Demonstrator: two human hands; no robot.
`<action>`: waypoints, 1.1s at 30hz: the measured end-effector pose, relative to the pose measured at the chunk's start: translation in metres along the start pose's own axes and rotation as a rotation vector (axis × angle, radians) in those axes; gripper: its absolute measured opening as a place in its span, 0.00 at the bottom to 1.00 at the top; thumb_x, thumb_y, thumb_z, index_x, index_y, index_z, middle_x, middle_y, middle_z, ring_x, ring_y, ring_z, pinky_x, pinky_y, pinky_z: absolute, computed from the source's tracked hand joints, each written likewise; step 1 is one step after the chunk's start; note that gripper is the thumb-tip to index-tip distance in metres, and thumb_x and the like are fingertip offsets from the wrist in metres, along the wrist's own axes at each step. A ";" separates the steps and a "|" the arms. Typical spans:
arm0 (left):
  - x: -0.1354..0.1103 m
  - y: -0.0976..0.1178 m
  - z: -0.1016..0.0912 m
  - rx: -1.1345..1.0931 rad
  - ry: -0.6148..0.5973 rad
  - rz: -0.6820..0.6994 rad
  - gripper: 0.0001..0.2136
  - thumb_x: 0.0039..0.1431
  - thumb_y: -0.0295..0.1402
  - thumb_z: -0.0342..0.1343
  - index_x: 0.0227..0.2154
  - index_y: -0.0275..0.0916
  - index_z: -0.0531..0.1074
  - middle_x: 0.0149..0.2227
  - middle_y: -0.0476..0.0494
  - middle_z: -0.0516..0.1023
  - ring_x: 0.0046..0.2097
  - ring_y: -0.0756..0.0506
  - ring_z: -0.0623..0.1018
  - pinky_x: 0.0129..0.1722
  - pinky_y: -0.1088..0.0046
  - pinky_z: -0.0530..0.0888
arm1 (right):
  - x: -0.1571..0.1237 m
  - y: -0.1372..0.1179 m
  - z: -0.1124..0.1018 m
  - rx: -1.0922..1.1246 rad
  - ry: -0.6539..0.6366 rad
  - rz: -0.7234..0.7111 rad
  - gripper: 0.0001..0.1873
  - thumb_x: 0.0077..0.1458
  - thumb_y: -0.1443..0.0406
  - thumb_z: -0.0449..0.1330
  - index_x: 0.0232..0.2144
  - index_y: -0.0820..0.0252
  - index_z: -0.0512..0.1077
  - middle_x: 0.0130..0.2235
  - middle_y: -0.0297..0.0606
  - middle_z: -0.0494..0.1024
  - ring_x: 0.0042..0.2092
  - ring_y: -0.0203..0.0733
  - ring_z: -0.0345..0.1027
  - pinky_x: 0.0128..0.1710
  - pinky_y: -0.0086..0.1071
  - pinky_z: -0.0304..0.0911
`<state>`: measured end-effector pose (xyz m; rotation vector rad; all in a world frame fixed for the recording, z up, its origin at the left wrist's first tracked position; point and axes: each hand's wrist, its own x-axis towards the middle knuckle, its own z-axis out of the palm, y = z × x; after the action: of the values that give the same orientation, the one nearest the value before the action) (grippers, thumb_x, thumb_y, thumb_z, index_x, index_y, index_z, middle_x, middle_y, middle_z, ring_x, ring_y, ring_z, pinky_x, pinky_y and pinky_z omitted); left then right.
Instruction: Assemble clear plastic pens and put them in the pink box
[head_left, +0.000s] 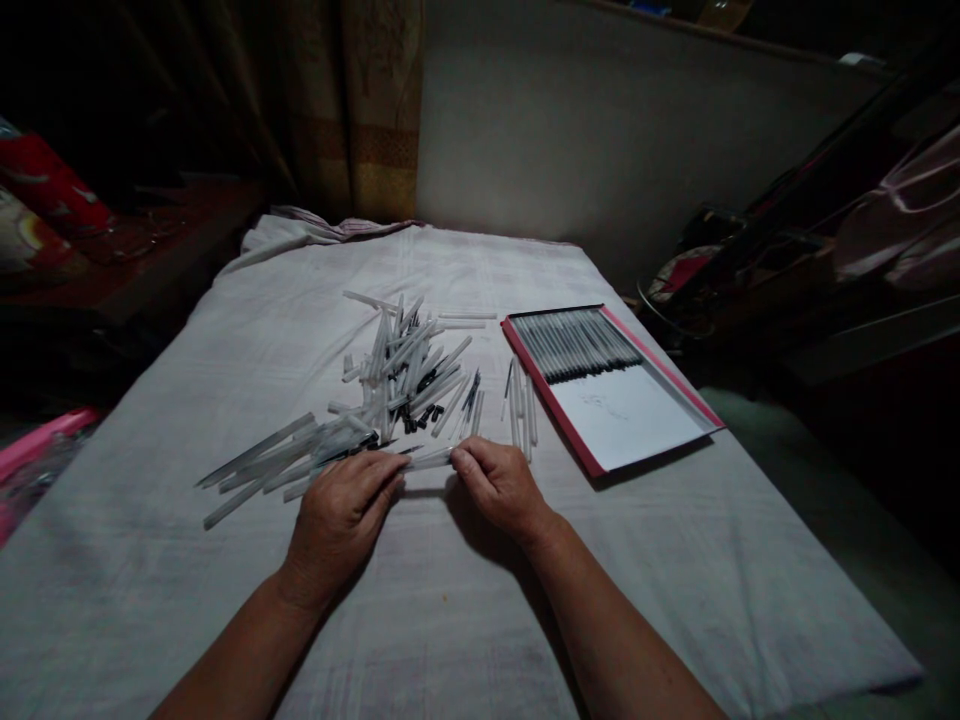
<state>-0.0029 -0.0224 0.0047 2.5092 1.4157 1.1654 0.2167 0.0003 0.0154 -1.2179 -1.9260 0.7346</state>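
Observation:
Over the near side of a pile of pen parts, my left hand (346, 512) and my right hand (501, 486) face each other. A clear pen barrel (430, 461) spans the gap between them, its ends pinched in my fingertips. Beside my left fingers a dark thin tip pokes out, too small to name surely. Behind lie many translucent barrels (409, 345), with small black caps (425, 416) and thin dark refills (471, 400) among them. More barrels (262, 470) fan out left of my left hand. Several barrels (523, 405) lie beyond my right hand.
A shallow red-edged box (592, 455) at right holds a row of black-tipped pens (574, 345) at its far end and a white sheet. A pale cloth (420, 620) covers the table. A curtain (382, 110) and wall stand behind; a pink container (45, 440) is at left.

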 end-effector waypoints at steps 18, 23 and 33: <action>0.031 -0.015 -0.009 0.062 -0.080 -0.076 0.16 0.66 0.43 0.50 0.44 0.40 0.78 0.41 0.41 0.83 0.43 0.41 0.80 0.45 0.64 0.73 | 0.001 0.003 -0.013 0.023 -0.126 0.056 0.09 0.56 0.64 0.59 0.33 0.59 0.80 0.30 0.36 0.81 0.33 0.39 0.73 0.34 0.29 0.61; 0.080 -0.031 -0.013 0.302 -0.309 -0.290 0.14 0.62 0.40 0.52 0.42 0.40 0.78 0.44 0.39 0.81 0.48 0.38 0.78 0.47 0.63 0.72 | 0.004 0.011 -0.027 0.066 0.001 0.115 0.09 0.54 0.63 0.57 0.30 0.60 0.77 0.24 0.32 0.74 0.27 0.36 0.67 0.29 0.28 0.59; 0.107 -0.031 0.001 0.341 -0.433 -0.343 0.10 0.56 0.40 0.57 0.33 0.42 0.79 0.37 0.39 0.81 0.44 0.36 0.78 0.41 0.64 0.70 | 0.007 0.024 -0.032 0.145 0.181 0.166 0.12 0.52 0.59 0.57 0.29 0.60 0.75 0.22 0.30 0.71 0.25 0.35 0.63 0.28 0.28 0.58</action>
<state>0.0077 0.0760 0.0551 2.3615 1.9197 0.3208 0.2523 0.0189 0.0174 -1.3167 -1.6109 0.8059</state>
